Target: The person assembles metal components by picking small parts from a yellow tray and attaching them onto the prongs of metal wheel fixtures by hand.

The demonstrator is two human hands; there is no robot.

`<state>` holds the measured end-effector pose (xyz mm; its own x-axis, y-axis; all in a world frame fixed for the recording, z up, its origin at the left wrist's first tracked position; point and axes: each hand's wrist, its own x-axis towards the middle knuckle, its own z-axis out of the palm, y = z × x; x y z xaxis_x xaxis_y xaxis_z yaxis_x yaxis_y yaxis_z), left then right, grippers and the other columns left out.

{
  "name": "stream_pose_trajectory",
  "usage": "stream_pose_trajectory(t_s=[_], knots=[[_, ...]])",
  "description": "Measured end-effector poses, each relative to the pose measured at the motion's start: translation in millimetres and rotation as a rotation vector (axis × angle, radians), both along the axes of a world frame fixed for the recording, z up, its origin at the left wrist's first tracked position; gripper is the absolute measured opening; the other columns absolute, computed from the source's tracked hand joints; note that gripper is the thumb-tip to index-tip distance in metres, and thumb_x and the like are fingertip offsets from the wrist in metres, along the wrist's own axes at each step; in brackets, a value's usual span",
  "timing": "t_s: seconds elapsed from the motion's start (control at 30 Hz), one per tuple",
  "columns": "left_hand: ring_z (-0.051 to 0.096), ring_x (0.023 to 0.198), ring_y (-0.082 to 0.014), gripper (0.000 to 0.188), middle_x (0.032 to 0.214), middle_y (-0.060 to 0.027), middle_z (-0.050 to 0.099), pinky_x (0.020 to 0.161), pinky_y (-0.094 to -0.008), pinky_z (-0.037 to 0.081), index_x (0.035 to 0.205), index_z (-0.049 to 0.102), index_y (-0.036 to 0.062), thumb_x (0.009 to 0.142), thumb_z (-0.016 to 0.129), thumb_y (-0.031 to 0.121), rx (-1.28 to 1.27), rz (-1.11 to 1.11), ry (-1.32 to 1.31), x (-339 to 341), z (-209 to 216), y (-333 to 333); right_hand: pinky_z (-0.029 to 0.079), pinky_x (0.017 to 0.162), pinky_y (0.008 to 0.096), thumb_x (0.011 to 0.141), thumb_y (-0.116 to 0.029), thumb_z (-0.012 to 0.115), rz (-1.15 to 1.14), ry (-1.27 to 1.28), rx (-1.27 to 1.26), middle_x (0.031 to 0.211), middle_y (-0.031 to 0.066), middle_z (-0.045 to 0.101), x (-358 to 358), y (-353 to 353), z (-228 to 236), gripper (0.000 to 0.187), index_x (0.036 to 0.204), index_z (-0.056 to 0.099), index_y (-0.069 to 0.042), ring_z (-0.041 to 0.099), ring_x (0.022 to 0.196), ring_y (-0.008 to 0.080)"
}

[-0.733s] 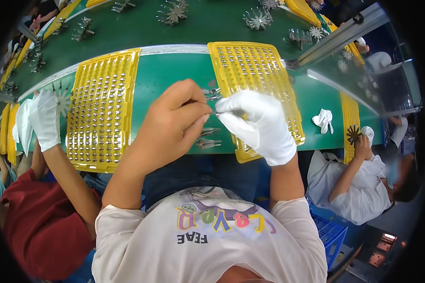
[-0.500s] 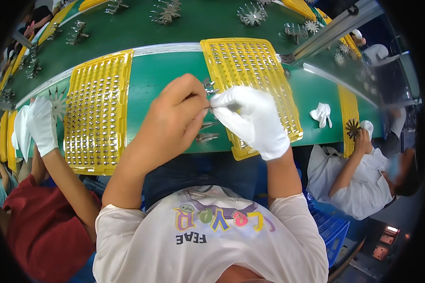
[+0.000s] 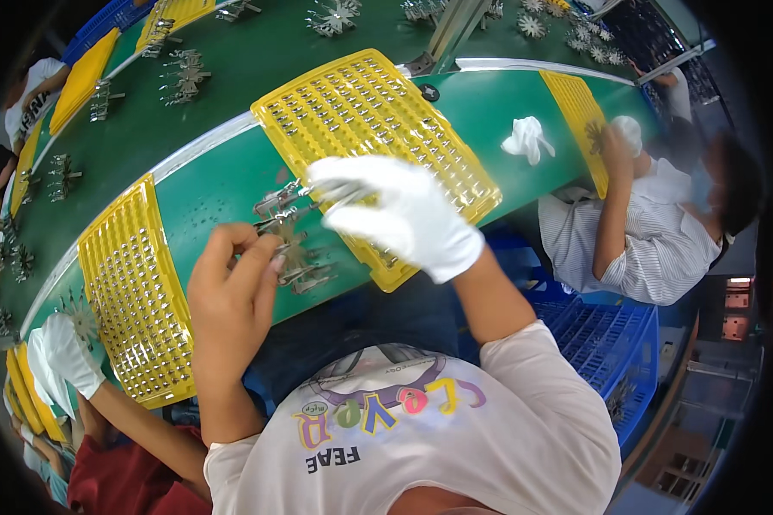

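Observation:
My bare left hand (image 3: 232, 296) pinches the edge of a star-shaped metal holder (image 3: 294, 249), whose arms carry silver clip-like pieces. It stands near the table's front edge, partly hidden by the fingers. My right hand (image 3: 395, 210), in a white glove, is beside the holder and over the near left part of a yellow tray (image 3: 481, 193). Grey slim metal pieces (image 3: 348, 190) show between its curled fingers and thumb, smeared by motion. Rows of small metal pieces fill much of that tray.
Another filled yellow tray (image 3: 159, 257) lies at left, near a co-worker's gloved hand (image 3: 64, 352). A white glove (image 3: 528, 140) lies on the green table at right. A second co-worker (image 3: 636, 223) sits beyond it. More star-shaped holders (image 3: 185, 77) stand at the back. A blue crate (image 3: 593, 343) is below right.
The view has swung right, shifting the trays leftward. My hands, together before, have come apart: the left is at the holder, the right is over the tray's edge. More of the holder shows.

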<state>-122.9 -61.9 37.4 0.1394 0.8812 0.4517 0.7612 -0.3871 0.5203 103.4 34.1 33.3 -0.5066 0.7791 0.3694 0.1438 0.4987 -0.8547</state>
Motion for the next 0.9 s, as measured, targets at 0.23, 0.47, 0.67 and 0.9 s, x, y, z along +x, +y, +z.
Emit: stream_pose_trajectory(t_s=[0.23, 0.47, 0.67, 0.9], knots=[[0.058, 0.086, -0.0206, 0.025, 0.098, -0.0083, 0.053, 0.074, -0.0314, 0.050, 0.110, 0.074, -0.0006, 0.087, 0.068, -0.008, -0.141, -0.127, -0.276, -12, 0, 8, 0.058, 0.073, 0.0382, 0.087, -0.018, 0.069, -0.302, -1.111, 0.539, 0.092, 0.0065, 0.069, 92, 40, -43, 0.012, 0.096, 0.078, -0.017, 0.071, 0.084, 0.0252], [0.062, 0.082, -0.0193, 0.017, 0.094, -0.0085, 0.060, 0.073, -0.0310, 0.051, 0.104, 0.074, -0.0029, 0.087, 0.073, -0.002, -0.268, -0.135, -0.249, -39, 7, 29, 0.057, 0.068, 0.0385, 0.086, -0.018, 0.065, -0.157, -1.235, 0.720, 0.085, 0.0065, 0.064, 90, 63, -56, 0.009, 0.079, 0.066, -0.012, 0.070, 0.082, 0.0245], [0.062, 0.072, -0.0176, 0.012, 0.092, -0.0084, 0.061, 0.063, -0.0311, 0.049, 0.100, 0.074, -0.0033, 0.091, 0.073, 0.003, -0.207, -0.176, -0.301, -39, 15, 33, 0.060, 0.074, 0.0328, 0.086, -0.004, 0.074, -0.144, -0.459, 0.196, 0.095, 0.0109, 0.075, 82, 45, -21, 0.009, 0.094, 0.071, -0.001, 0.074, 0.084, 0.0227], [0.059, 0.074, -0.0193, 0.012, 0.088, -0.0085, 0.059, 0.062, -0.0312, 0.046, 0.100, 0.077, -0.0014, 0.089, 0.072, 0.002, 0.016, -0.238, -0.165, -24, 23, 20, 0.060, 0.073, 0.0304, 0.087, -0.007, 0.077, 0.024, -0.078, 0.059, 0.093, 0.0098, 0.076, 1, -14, 20, 0.012, 0.097, 0.073, -0.003, 0.076, 0.080, 0.0215]])
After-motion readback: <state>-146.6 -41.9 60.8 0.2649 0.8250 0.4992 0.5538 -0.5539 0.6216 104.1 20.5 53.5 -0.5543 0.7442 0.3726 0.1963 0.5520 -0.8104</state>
